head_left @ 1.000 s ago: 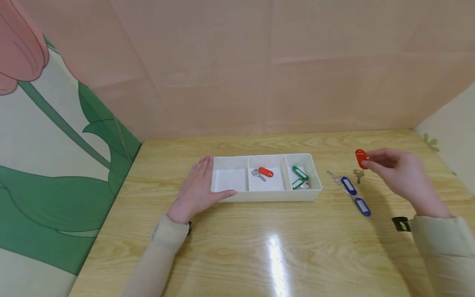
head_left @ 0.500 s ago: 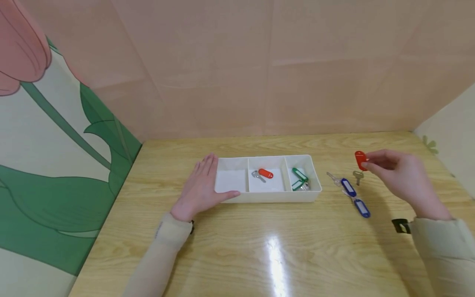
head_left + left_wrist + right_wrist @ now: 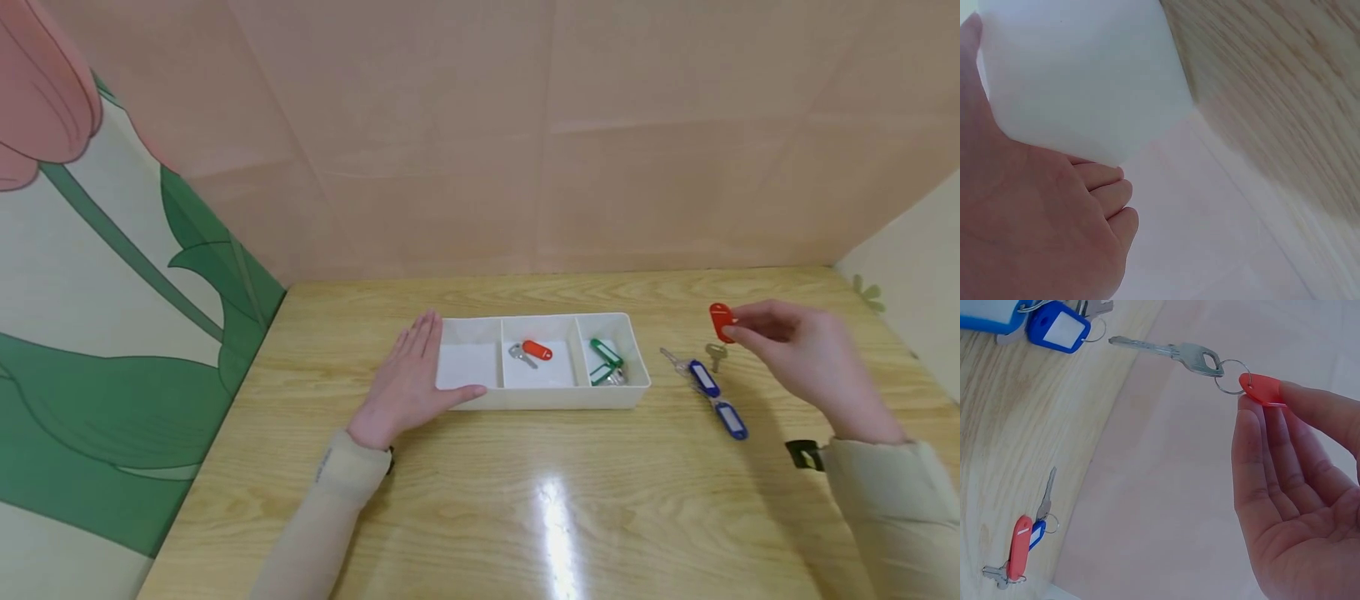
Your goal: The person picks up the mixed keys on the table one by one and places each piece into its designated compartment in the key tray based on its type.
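My right hand (image 3: pixel 813 354) pinches a red key tag (image 3: pixel 722 322) between thumb and fingers, above the table's right side. Its key (image 3: pixel 1197 359) dangles from a thin ring in the right wrist view. My left hand (image 3: pixel 405 379) lies with straight fingers against the left end of a white three-compartment tray (image 3: pixel 562 398), its thumb along the front wall. A red-tagged key (image 3: pixel 537 350) is in the tray's middle compartment. Green key tags (image 3: pixel 606 352) with keys lie in the right compartment; the left one holds nothing visible.
Two blue key tags (image 3: pixel 703 378) with keys lie on the table (image 3: pixel 465 508) right of the tray. Another red tag (image 3: pixel 1020 547) and a blue tag (image 3: pixel 1037 534) with keys show in the right wrist view. A pink-covered wall (image 3: pixel 540 167) stands behind.
My right hand has moved slightly left with the red key tag and its key. My left hand has shifted a little right against the tray's end.
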Action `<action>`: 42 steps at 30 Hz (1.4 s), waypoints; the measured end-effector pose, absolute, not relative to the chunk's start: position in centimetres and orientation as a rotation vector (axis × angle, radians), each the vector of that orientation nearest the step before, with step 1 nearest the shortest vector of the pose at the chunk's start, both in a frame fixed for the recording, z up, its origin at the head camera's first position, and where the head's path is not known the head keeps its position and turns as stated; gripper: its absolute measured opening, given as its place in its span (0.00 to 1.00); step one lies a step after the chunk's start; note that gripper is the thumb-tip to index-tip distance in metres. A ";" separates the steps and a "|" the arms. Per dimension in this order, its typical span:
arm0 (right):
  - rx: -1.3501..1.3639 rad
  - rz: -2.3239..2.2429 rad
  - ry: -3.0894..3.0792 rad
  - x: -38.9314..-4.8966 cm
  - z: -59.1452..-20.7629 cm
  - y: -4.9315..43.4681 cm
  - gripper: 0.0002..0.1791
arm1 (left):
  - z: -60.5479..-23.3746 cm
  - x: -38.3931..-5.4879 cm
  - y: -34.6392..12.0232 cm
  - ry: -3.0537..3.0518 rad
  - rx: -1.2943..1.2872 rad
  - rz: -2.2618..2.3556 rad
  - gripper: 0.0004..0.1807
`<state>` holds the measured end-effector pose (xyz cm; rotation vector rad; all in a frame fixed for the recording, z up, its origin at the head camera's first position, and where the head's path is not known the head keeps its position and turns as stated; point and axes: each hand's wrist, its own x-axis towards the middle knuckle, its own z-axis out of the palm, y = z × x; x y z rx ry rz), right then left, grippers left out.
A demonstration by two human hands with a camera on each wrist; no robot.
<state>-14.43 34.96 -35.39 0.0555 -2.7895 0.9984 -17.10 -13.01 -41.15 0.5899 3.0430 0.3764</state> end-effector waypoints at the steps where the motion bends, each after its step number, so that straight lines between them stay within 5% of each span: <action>1: 0.054 0.998 -2.788 -14.4 -35.4 34.9 0.19 | -41.1 -17.1 -13.0 3.043 0.592 0.382 0.70; 42: 0.194 1.088 -2.635 -14.9 -33.0 30.0 0.14 | -41.2 -17.0 -13.2 3.051 0.581 0.392 0.70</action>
